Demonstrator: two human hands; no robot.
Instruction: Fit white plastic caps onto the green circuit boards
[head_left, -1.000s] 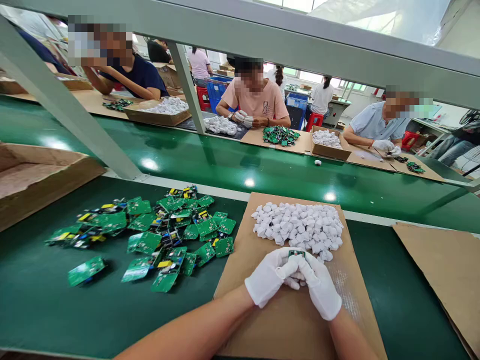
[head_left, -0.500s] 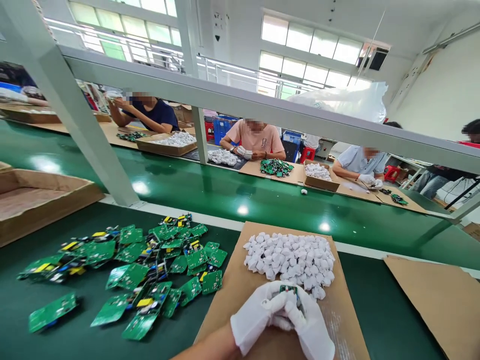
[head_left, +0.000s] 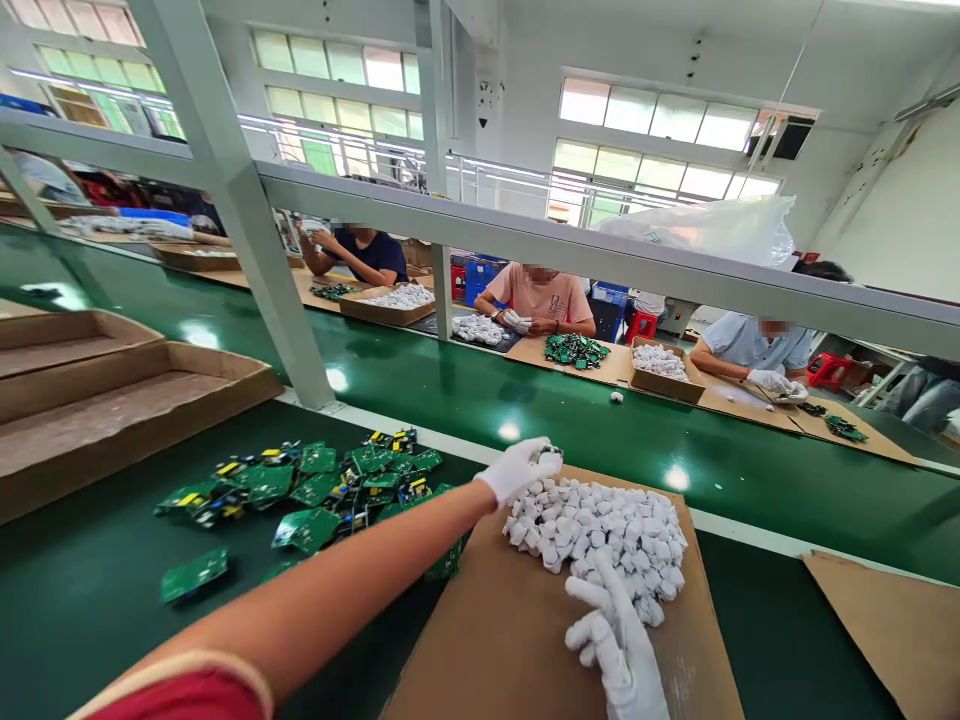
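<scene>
My left hand (head_left: 520, 467), in a white glove, is stretched forward over the far edge of the brown cardboard sheet (head_left: 495, 640), closed on a small white part with a green circuit board in it (head_left: 549, 457). My right hand (head_left: 616, 640), also gloved, rests on the cardboard at the near edge of the pile of small white plastic shells (head_left: 600, 530), fingers apart and reaching into it. A heap of green circuit boards (head_left: 315, 490) lies on the green bench to the left of the cardboard.
A green conveyor belt (head_left: 570, 420) runs behind the pile, with one white part (head_left: 616, 397) on it. Empty cardboard trays (head_left: 112, 400) sit at the left. A grey frame post (head_left: 247, 220) rises ahead. Three people (head_left: 536, 300) work across the belt. Another cardboard sheet (head_left: 892, 620) lies right.
The hands, clasped together on the assembled part, have separated. My left hand carried the part forward toward the belt; my right hand moved to the white pile. The view tilted up.
</scene>
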